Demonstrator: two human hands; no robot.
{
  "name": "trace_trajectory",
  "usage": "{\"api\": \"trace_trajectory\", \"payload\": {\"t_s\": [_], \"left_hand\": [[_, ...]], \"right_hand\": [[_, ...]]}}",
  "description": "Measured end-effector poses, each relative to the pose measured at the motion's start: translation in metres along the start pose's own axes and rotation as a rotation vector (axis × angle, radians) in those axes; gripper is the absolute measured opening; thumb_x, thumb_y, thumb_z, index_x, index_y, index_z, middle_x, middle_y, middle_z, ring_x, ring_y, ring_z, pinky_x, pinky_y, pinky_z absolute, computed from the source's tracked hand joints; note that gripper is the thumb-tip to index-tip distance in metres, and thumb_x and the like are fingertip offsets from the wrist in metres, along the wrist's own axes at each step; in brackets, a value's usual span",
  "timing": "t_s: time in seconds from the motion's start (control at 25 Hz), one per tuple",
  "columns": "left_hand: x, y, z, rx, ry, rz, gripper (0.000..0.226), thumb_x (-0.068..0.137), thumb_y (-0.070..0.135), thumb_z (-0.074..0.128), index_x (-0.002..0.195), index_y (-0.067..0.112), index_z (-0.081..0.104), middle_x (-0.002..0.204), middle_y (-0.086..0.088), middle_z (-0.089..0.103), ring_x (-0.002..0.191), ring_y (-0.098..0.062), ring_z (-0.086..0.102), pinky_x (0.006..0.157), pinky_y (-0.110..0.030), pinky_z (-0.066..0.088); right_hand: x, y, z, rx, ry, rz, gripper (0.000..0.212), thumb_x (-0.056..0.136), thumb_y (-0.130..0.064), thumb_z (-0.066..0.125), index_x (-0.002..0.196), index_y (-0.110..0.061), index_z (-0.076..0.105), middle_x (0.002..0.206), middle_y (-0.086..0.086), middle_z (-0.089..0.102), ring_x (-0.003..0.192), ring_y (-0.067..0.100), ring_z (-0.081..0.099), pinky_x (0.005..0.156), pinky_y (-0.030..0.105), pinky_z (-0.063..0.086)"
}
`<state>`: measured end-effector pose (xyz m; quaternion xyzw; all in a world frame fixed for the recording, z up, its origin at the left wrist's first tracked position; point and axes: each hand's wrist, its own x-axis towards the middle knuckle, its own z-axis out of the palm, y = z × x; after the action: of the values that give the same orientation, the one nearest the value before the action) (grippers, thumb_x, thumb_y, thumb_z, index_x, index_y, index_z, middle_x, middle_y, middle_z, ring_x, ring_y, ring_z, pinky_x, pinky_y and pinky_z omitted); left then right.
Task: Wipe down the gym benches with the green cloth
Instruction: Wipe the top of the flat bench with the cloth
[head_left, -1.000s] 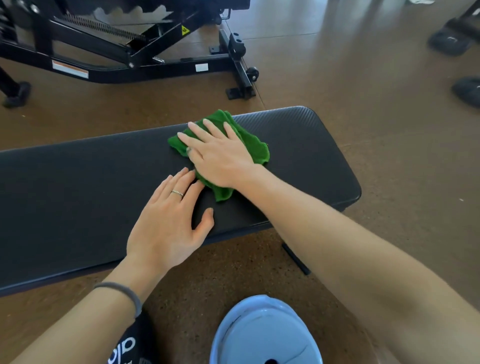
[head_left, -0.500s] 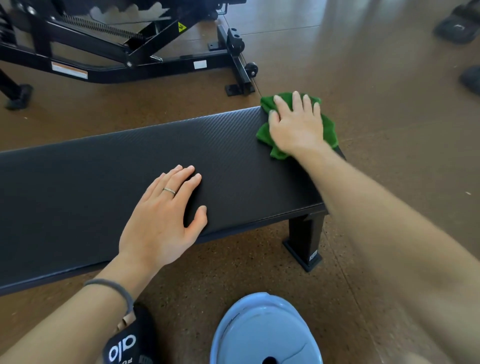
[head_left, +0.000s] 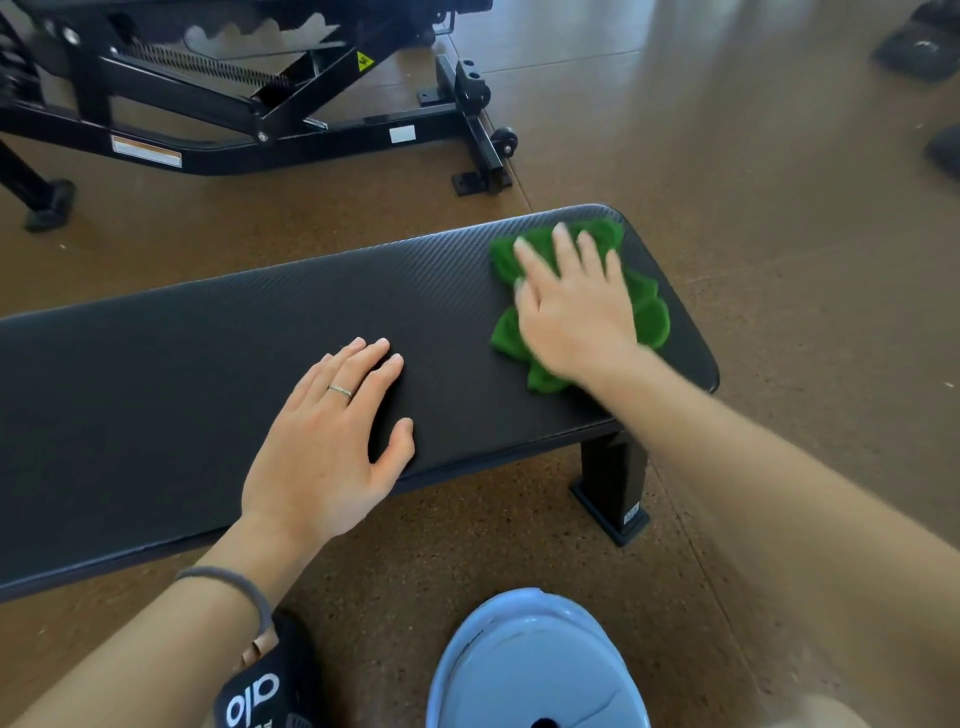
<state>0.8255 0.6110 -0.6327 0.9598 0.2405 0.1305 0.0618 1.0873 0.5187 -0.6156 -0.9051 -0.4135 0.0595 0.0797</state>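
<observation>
I am partway through the wiping step on the long black padded gym bench (head_left: 208, 374) that runs across in front of me. My right hand (head_left: 574, 306) lies flat, fingers spread and straight, pressing the crumpled green cloth (head_left: 649, 312) onto the pad at the bench's right end, out toward two o'clock from where I kneel. The cloth sits wholly on the pad, just inside the rounded corner. That hand is smeared by motion blur, so I cannot say for sure which way it travels. My left hand (head_left: 324, 441) rests palm down on the near half of the pad at about eleven o'clock, fingers relaxed and slightly apart, holding nothing, well apart from the cloth; it looks to be bracing me.

As I judge it, the right end is getting its pass while the long stretch toward nine o'clock is yet to be covered. The next move calls for steady downward pressure and a sweep back along the pad, and my bracing hand will need to lift clear. The black steel-framed adjustable bench (head_left: 260, 114) at twelve o'clock waits its turn
</observation>
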Motion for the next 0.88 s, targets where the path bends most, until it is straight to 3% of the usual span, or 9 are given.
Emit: {"api": "trace_trajectory", "payload": {"t_s": [0.16, 0.28, 0.4, 0.52, 0.64, 0.72, 0.88], "left_hand": [[0.002, -0.001, -0.001, 0.012, -0.015, 0.003, 0.060, 0.100, 0.045, 0.040, 0.150, 0.012, 0.052, 0.159, -0.006, 0.047, 0.152, -0.025, 0.037, 0.126, -0.046, 0.028], [0.003, -0.001, -0.003, 0.006, -0.010, -0.005, 0.060, 0.101, 0.045, 0.039, 0.149, 0.012, 0.053, 0.159, -0.005, 0.047, 0.152, -0.025, 0.037, 0.126, -0.046, 0.028], [0.001, -0.001, -0.001, 0.010, -0.009, -0.004, 0.060, 0.100, 0.044, 0.041, 0.149, 0.011, 0.053, 0.159, -0.005, 0.047, 0.152, -0.024, 0.037, 0.126, -0.045, 0.028], [0.002, -0.004, 0.000, 0.006, -0.015, 0.003, 0.061, 0.099, 0.044, 0.042, 0.149, 0.010, 0.052, 0.159, -0.007, 0.047, 0.151, -0.025, 0.037, 0.126, -0.046, 0.028], [0.002, -0.003, -0.001, -0.001, -0.011, 0.008, 0.061, 0.099, 0.045, 0.042, 0.148, 0.010, 0.053, 0.158, -0.006, 0.047, 0.151, -0.025, 0.038, 0.126, -0.046, 0.028], [0.003, -0.001, -0.003, -0.008, 0.000, -0.007, 0.060, 0.099, 0.045, 0.041, 0.147, 0.011, 0.054, 0.158, -0.005, 0.048, 0.150, -0.025, 0.039, 0.126, -0.045, 0.029], [0.001, 0.000, -0.002, 0.005, 0.004, -0.016, 0.060, 0.100, 0.045, 0.039, 0.148, 0.011, 0.054, 0.158, -0.005, 0.049, 0.150, -0.025, 0.039, 0.126, -0.046, 0.030]], "right_hand": [[-0.050, 0.003, 0.001, -0.003, -0.033, -0.190, 0.055, 0.108, -0.049, 0.020, 0.163, -0.043, 0.016, 0.174, -0.001, 0.006, 0.161, 0.023, 0.001, 0.130, 0.047, 0.000], [0.019, 0.016, -0.012, 0.004, -0.050, -0.091, 0.055, 0.108, -0.048, 0.019, 0.163, -0.043, 0.016, 0.174, 0.000, 0.006, 0.161, 0.022, 0.001, 0.129, 0.048, -0.001], [0.020, -0.009, -0.002, -0.023, -0.014, 0.016, 0.058, 0.107, -0.044, 0.021, 0.164, -0.036, 0.017, 0.174, 0.004, 0.006, 0.160, 0.026, 0.003, 0.129, 0.051, -0.001], [-0.042, -0.057, 0.017, 0.012, 0.010, -0.214, 0.057, 0.106, -0.042, 0.024, 0.163, -0.035, 0.022, 0.173, 0.003, 0.011, 0.160, 0.026, 0.007, 0.129, 0.051, 0.002], [-0.061, -0.048, 0.014, 0.032, 0.015, -0.296, 0.056, 0.105, -0.043, 0.026, 0.161, -0.038, 0.030, 0.172, 0.001, 0.020, 0.159, 0.024, 0.013, 0.129, 0.049, 0.005], [-0.047, -0.004, 0.004, -0.015, 0.014, -0.198, 0.056, 0.105, -0.044, 0.026, 0.161, -0.039, 0.027, 0.172, -0.001, 0.017, 0.159, 0.021, 0.013, 0.130, 0.046, 0.005], [-0.037, 0.074, -0.015, 0.055, 0.030, 0.177, 0.056, 0.108, -0.041, 0.024, 0.163, -0.036, 0.023, 0.174, 0.003, 0.011, 0.160, 0.024, 0.010, 0.129, 0.047, 0.007]]}}
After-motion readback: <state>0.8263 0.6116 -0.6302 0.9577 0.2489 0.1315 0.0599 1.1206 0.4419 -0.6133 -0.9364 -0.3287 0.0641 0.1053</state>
